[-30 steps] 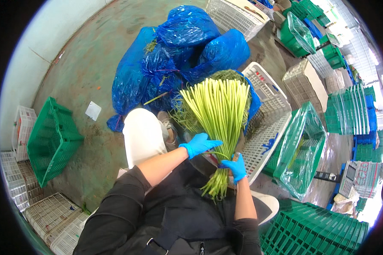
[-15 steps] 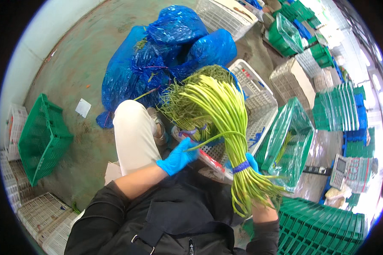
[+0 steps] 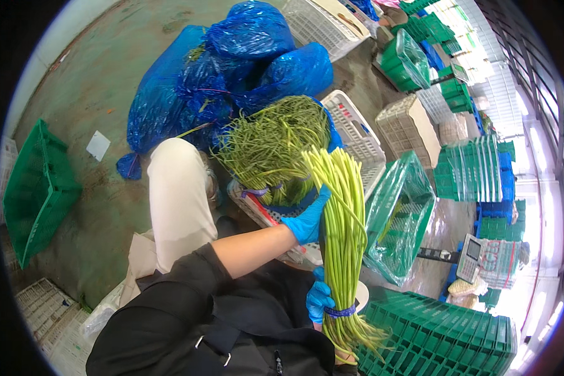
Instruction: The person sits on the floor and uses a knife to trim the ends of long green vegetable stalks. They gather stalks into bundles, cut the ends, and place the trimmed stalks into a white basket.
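In front of me stands a long bunch of green garlic scapes (image 3: 346, 244), nearly upright, tied near its lower end with a purple band (image 3: 340, 311). My left hand (image 3: 308, 220), in a blue glove, is closed against the bunch's upper left side. Lower down, my right hand (image 3: 319, 297), also blue-gloved, grips the bunch just above the band; stems hide part of it. Behind them, more garlic scapes (image 3: 272, 141) with thin, tangled tips lie in a blue-lined white crate (image 3: 357, 128), some tied with purple bands.
Full blue plastic bags (image 3: 244, 56) sit beyond the crate. A film-lined green crate (image 3: 400, 216) is at the right, above stacked green crates (image 3: 442, 329). Another green crate (image 3: 41, 191) stands at the left. A scale display (image 3: 469, 258) is at the far right.
My left hand has left a single stem and moved right onto the bunch. The bunch's upper end, bent over to the left before, is now straighter and lower. The view has shifted slightly.
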Available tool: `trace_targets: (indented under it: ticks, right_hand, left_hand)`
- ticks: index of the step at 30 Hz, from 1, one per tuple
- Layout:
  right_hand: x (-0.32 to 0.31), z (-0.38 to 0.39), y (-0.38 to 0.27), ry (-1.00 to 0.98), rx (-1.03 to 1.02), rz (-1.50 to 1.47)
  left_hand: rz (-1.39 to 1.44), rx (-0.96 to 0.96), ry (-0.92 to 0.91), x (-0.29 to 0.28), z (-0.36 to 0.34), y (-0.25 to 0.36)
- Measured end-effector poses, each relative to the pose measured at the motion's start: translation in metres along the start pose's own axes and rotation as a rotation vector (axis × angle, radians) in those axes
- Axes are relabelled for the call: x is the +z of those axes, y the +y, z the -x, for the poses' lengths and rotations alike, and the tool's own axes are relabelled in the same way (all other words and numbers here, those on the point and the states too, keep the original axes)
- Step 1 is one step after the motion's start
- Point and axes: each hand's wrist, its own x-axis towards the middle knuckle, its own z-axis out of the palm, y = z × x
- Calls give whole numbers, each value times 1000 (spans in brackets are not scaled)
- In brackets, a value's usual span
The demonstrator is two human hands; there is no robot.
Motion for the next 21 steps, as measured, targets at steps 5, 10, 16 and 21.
trace_targets:
  ticks: [5, 10, 16, 21]
  right_hand:
    - [-12, 22, 6, 395, -210, 334]
    - [-36, -1, -16, 241, -290, 312]
    - [-53, -14, -36, 149, -337, 303]
    - [-66, -15, -43, 122, -358, 305]
  left_hand:
    - [-286, 34, -10, 36, 10, 22]
    - [-444, 60, 37, 57, 23, 49]
    - [-738, 299, 87, 69, 25, 38]
    - [-898, 464, -17, 82, 33, 15]
